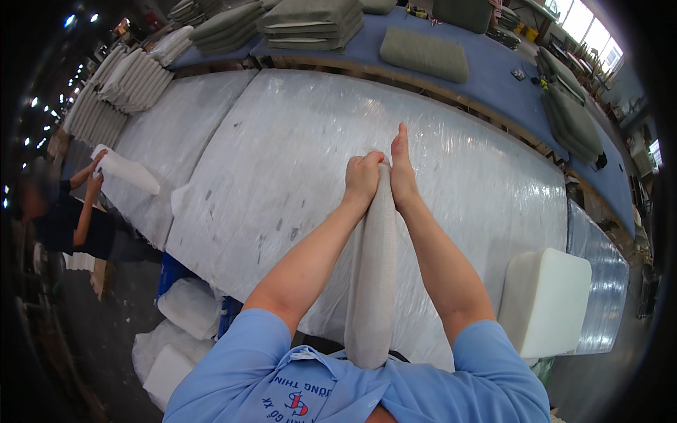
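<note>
A light grey fabric-covered cushion point(374, 282) stands on its narrow edge in front of me, one end against my chest and the other pointing away. At its far end, the curled fingers of my left hand point(362, 180) grip the top edge. My right hand point(403, 168) is flat against the right side of that same end, its fingers stretched out and pointing away from me. Beneath the cushion lies a broad work surface point(282, 155) wrapped in clear, wrinkled plastic film.
A white foam block point(546, 303) rests at the right. Across the back runs a blue-topped table point(493, 92) with a grey-green cushion point(423, 55) and a cushion stack point(310, 25). At left, a co-worker holds a white pad point(127, 171). White wrapped bundles point(189, 307) lie lower left.
</note>
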### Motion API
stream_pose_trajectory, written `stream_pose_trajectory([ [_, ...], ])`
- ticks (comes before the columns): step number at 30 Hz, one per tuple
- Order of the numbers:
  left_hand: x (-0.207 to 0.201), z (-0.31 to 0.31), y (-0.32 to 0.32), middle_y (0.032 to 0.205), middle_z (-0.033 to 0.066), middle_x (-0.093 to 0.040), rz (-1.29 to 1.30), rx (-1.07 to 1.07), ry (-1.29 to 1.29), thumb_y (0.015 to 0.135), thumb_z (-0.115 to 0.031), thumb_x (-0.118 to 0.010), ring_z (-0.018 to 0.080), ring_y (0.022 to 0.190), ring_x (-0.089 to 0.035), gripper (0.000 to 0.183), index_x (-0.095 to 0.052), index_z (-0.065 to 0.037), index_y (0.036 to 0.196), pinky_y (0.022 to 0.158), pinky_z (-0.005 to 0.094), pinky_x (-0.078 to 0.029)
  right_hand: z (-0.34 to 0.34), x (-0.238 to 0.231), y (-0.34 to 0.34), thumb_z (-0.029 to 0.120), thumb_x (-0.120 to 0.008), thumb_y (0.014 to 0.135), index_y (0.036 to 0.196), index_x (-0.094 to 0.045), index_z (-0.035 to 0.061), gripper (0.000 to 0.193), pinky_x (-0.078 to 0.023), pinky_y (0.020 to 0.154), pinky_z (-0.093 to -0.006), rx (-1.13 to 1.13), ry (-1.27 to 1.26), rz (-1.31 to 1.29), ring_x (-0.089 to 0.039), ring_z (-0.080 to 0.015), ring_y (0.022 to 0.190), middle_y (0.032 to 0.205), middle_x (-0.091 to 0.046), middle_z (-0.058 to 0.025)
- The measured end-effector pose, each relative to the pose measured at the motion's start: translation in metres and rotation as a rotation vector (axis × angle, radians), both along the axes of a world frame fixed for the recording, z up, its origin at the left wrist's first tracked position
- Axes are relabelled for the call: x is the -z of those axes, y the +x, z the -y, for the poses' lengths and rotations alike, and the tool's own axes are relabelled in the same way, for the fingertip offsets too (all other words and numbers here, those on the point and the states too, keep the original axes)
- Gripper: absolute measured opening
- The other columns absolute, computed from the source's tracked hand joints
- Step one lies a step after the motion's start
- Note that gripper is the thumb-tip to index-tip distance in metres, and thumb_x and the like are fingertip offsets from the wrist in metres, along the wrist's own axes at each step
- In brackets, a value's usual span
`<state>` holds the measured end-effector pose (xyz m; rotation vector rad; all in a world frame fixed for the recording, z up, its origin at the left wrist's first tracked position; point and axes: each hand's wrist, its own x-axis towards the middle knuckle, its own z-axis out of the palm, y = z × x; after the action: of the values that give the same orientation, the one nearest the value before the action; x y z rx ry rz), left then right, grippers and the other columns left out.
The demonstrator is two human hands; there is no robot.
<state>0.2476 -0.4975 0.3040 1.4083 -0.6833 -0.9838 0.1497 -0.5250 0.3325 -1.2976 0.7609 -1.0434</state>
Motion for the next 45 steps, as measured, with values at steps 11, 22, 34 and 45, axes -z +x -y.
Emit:
stream_pose_trajectory([
  [11, 0.002, -0.011, 0.003, 0.069, 0.0080, -0.066, -0.051, -0.010, 0.046, 0.092, -0.030, -0.064, 0.0189, 0.064, -0.061, 0.040, -0.070, 0.004, 0.073, 0.062, 0.0377, -0.046, -0.155, -0.008, -0.067, 0.071, -0.031, 0.106, 0.170, 0.003, 0.0089, 0.096, -0.010, 0.131, -0.0465, -0.134, -0.163, -0.013, -0.007, -0.0334, 0.163, 0.176, -0.003, -0.0197],
  [22, -0.014, -0.012, -0.007, 0.067, 0.0104, -0.065, -0.016, -0.062, 0.074, 0.090, -0.031, -0.064, 0.0239, 0.062, -0.061, 0.040, -0.068, 0.006, 0.076, 0.062, 0.0417, -0.048, -0.121, 0.034, -0.052, 0.076, -0.034, 0.103, 0.170, 0.005, 0.0112, 0.102, -0.012, 0.131, -0.0468, -0.062, 0.136, 0.070, -0.009, -0.0325, 0.163, 0.176, -0.003, -0.0194],
  [34, -0.001, 0.000, -0.021, 0.062, 0.0151, -0.061, 0.095, -0.037, 0.104, 0.086, -0.038, -0.064, 0.0245, 0.067, -0.061, 0.051, -0.061, 0.007, 0.064, 0.066, 0.0464, -0.046, -0.219, 0.005, -0.119, 0.047, -0.049, 0.107, 0.165, 0.006, -0.0073, 0.097, -0.004, 0.130, -0.0457, -0.196, -0.124, -0.115, 0.002, -0.0375, 0.163, 0.175, 0.004, -0.0264],
  [45, 0.004, -0.047, 0.011, 0.126, 0.0242, -0.064, 0.408, -0.108, -0.092, 0.105, -0.038, -0.051, 0.0299, 0.118, -0.058, 0.050, -0.064, 0.005, 0.126, 0.103, 0.0419, -0.043, -0.212, 0.000, -0.097, 0.022, -0.059, 0.104, 0.167, 0.003, -0.0041, 0.092, -0.011, 0.130, -0.0419, -0.243, -0.061, -0.036, -0.006, -0.0344, 0.163, 0.175, -0.003, -0.0260],
])
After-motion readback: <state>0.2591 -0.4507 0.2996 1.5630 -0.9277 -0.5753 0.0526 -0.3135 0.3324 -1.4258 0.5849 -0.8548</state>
